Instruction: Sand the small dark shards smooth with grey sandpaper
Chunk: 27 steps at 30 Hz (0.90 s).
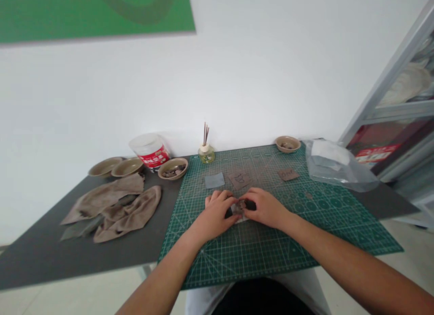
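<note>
My left hand (217, 209) and my right hand (266, 206) meet over the middle of a green cutting mat (271, 256). Both have their fingers curled round a small dark and grey piece (240, 207) held between them just above the mat; I cannot make out what it is. A grey square patch (214, 180) and a brown patch with a drawn outline (239, 180) lie flat on the mat just beyond my hands. Another brown patch (288, 174) lies farther right.
A dark table (40, 256) carries brown cloths (115, 206), three tan bowls (172, 167), a white tub with a red label (151, 151) and a reed diffuser (206, 151). Another bowl (288, 144) and clear plastic bags (335, 166) sit at the right. A metal shelf (400, 107) stands beyond.
</note>
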### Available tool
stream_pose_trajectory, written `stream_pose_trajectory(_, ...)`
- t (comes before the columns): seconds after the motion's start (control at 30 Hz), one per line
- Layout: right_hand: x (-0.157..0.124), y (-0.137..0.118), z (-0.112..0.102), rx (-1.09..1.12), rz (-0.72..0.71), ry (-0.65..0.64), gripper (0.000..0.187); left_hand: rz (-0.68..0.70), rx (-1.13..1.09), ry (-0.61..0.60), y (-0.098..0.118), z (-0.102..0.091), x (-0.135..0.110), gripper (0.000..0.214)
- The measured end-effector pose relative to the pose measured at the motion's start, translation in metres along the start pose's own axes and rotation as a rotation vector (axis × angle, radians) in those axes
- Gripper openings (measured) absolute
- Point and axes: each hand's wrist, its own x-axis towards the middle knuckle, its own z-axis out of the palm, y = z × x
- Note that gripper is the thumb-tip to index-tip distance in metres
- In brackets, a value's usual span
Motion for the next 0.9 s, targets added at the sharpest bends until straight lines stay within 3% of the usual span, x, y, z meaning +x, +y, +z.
stream_pose_trajectory(0.6, -0.0026, -0.0078, 0.0024, -0.057, -0.037, -0.033, 0.014, -0.084, 0.123, 0.041, -0.0028, -0.0034, -0.0050, 0.040)
stream_pose_trajectory(0.9, -0.0020, -0.0052, 0.0017, -0.077, -0.057, -0.036, 0.016, -0.084, 0.047, -0.001, -0.0068, -0.0083, -0.0038, 0.036)
